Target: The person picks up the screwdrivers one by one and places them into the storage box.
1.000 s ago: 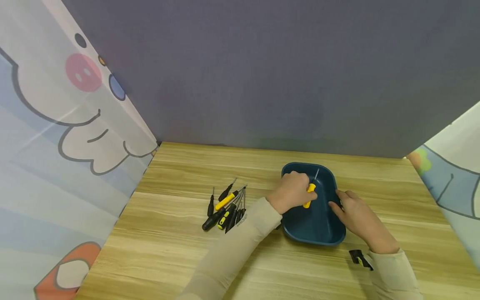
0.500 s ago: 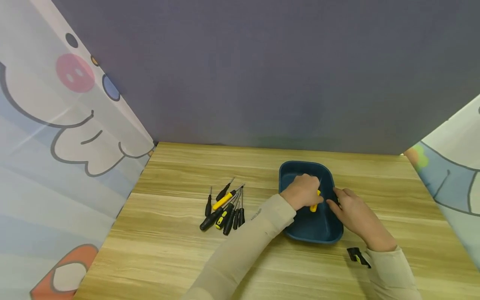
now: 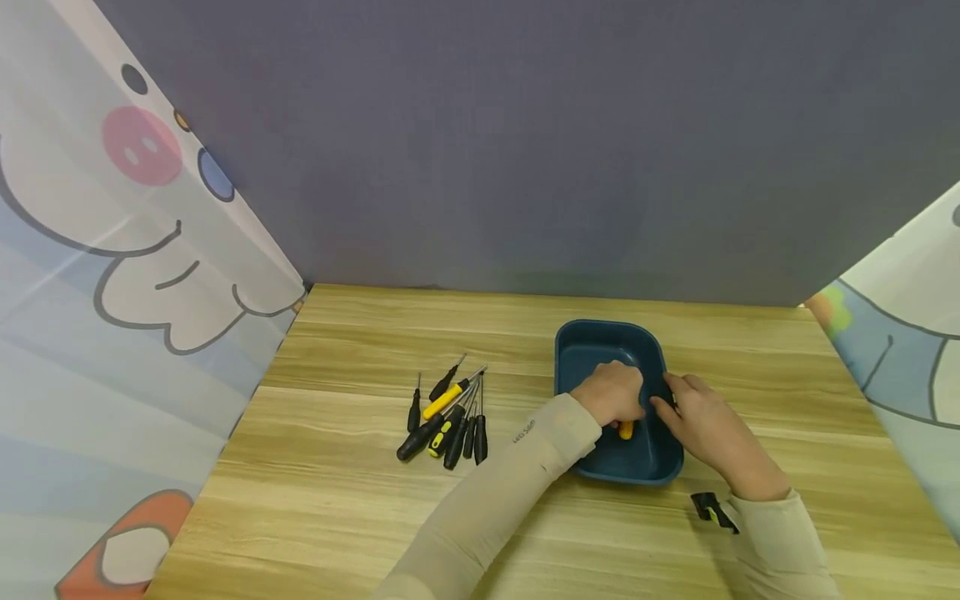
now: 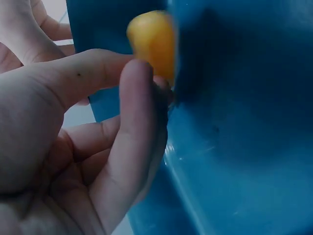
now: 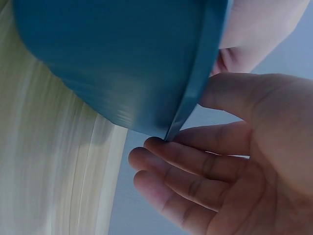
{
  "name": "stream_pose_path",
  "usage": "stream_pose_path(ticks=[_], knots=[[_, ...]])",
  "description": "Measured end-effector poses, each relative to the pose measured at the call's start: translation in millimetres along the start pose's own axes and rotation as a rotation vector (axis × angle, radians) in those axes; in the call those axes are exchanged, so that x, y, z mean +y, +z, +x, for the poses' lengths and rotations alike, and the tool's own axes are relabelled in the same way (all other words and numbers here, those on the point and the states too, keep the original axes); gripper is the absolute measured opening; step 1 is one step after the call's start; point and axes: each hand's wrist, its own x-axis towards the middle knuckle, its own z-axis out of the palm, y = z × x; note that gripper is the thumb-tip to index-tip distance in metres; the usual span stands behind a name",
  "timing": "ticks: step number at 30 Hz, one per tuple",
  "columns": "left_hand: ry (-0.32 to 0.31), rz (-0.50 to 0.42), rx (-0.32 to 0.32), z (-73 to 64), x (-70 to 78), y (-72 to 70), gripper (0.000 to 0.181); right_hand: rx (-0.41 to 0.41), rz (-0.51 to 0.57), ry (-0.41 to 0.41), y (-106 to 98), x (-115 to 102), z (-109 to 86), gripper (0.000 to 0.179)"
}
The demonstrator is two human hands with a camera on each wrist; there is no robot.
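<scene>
A dark blue plastic bin (image 3: 622, 467) sits on the table towards the right. My left hand (image 3: 611, 392) reaches down into it and pinches a screwdriver by its yellow handle (image 3: 626, 430). The left wrist view shows the rounded end of that yellow handle (image 4: 154, 36) beyond the thumb and fingertips, close to the bin's wall; the shaft is hidden. On the bin's right side, my right hand (image 3: 705, 421) holds the rim. Seen from the right wrist, the thumb lies on the inner side of the rim (image 5: 195, 73) and fingers press from outside.
Several screwdrivers lie in a loose group on the wooden table (image 3: 337, 483) left of the bin, among them one with a yellow handle (image 3: 442, 402) and black ones (image 3: 420, 437). A dark grey panel (image 3: 480, 167) stands behind. Near the right sleeve is a black strap piece (image 3: 708, 507).
My left hand has moved right and towards me inside the bin with the yellow-handled screwdriver, whose shaft has gone out of sight. The right hand keeps its hold on the rim.
</scene>
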Motion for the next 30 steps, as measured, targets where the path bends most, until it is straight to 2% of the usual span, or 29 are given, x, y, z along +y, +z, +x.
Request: stream_pose_path(ticks=[7, 10, 16, 19, 24, 30], knots=[[0.039, -0.003, 0.018, -4.2, 0.6, -5.5, 0.018, 0.002, 0.003, -0.008, -2, -2, 0.4, 0.046], [0.059, 0.031, 0.027, -8.2, 1.7, -9.9, 0.018, 0.000, 0.007, -0.009, -3, -3, 0.5, 0.046], [0.121, 0.087, 0.044, -23.5, -0.6, -22.5, 0.025, 0.008, 0.007, -0.024, -3, -2, 0.3, 0.045], [0.149, 0.064, 0.079, -35.4, -8.3, -27.8, 0.033, 0.008, 0.004, -0.017, -2, -3, 0.5, 0.045], [0.175, 0.002, 0.151, -56.0, -30.6, -35.6, 0.042, -0.009, 0.001, 0.009, -1, -4, 0.6, 0.046], [0.174, -0.043, 0.192, -80.8, -58.2, -45.6, 0.026, -0.006, 0.007, 0.018, 0, -2, -2.7, 0.046]])
